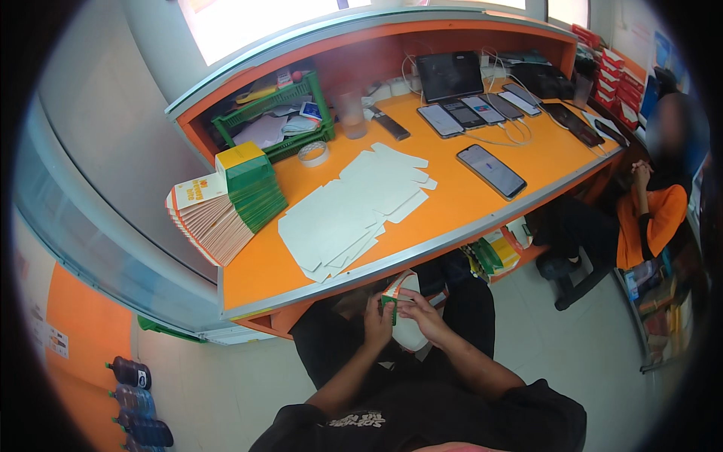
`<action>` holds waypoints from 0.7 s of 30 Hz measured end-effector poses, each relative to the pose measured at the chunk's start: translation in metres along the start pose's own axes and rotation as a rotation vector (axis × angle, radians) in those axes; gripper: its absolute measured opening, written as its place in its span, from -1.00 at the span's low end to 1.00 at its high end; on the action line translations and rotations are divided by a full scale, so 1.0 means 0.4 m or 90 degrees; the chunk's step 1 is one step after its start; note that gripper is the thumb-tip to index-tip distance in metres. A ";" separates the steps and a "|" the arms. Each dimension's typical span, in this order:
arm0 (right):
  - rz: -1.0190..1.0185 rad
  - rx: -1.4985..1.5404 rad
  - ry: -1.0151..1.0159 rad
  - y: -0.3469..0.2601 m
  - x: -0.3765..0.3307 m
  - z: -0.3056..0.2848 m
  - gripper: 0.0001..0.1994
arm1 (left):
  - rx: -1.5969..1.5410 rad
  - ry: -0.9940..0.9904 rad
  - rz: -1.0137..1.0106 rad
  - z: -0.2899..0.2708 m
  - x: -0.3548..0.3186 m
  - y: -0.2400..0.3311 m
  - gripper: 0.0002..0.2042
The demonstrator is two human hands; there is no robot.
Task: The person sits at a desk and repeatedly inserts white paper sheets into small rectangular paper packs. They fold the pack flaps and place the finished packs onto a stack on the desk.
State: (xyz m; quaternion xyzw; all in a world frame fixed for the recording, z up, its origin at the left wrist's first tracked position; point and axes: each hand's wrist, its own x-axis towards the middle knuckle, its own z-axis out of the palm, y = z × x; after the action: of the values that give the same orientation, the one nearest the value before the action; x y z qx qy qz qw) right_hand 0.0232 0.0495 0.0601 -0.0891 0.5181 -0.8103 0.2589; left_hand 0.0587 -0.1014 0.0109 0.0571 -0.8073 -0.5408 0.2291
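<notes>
Above my lap, just below the desk's front edge, both hands hold a partly folded paper carton (409, 334), white inside with green and orange-red printing outside. My left hand (377, 322) grips its green side, the fingers wrapped round the edge. My right hand (424, 316) pinches the upper part from the other side, fingers bent over it. On the desk in front lies a loose pile of flat carton blanks (343, 215), white side up. Left of them stands a fanned row of folded cartons (226, 207) in white, green, yellow and orange.
The orange desk (422, 177) carries a tape roll (313, 154), a green crate (324, 113) of papers, a plastic cup (351, 117), a smartphone (491, 171) and several charging phones. A seated person (651, 218) is at the right. Water jugs (134, 403) stand at lower left.
</notes>
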 end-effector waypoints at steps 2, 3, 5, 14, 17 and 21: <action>-0.089 -0.163 0.061 -0.026 -0.010 -0.035 -0.66 | -0.029 -0.002 -0.023 -0.004 0.005 0.006 -0.72; -0.131 -0.272 0.129 -0.039 -0.016 -0.066 -0.64 | -0.044 -0.001 -0.037 -0.008 0.006 0.016 -0.73; -0.177 -0.346 0.224 -0.067 -0.011 -0.106 -0.61 | -0.046 -0.037 -0.040 -0.017 0.011 0.036 -0.74; -0.167 -0.343 0.043 -0.137 -0.036 -0.149 -0.59 | -0.070 -0.048 0.093 0.017 0.009 0.131 -0.80; -0.304 -0.382 0.144 -0.163 -0.041 -0.107 -0.61 | -0.071 -0.069 0.131 0.004 0.016 0.184 -0.77; -0.405 -0.434 0.268 -0.186 -0.040 -0.063 -0.56 | -0.176 -0.150 0.148 -0.020 0.038 0.271 -0.75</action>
State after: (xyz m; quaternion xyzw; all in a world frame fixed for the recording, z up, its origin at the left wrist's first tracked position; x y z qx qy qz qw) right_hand 0.0022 0.1023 0.1167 -0.1570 0.7410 -0.6343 -0.1545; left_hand 0.0654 -0.0690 0.1157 -0.1323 -0.7478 -0.6192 0.1997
